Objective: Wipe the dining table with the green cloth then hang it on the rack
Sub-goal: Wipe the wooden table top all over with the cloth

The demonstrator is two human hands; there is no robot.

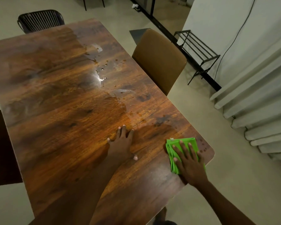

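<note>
The wooden dining table [58, 98] fills most of the view. A folded green cloth [184, 142] lies near its right front corner. My right hand [189, 161] presses flat on top of the cloth, fingers spread. My left hand [122, 143] rests flat on the bare tabletop to the left of the cloth, fingers apart, holding nothing. Water drops and a wet streak [102, 69] run across the middle of the table. A black metal rack [199, 51] stands on the floor by the wall at the right.
A tan upholstered chair [159, 60] is tucked at the table's right side. A black slatted chair [40, 20] stands at the far end. A dark chair back [2, 146] is at the left edge. Pale curtains [258, 98] hang at the right.
</note>
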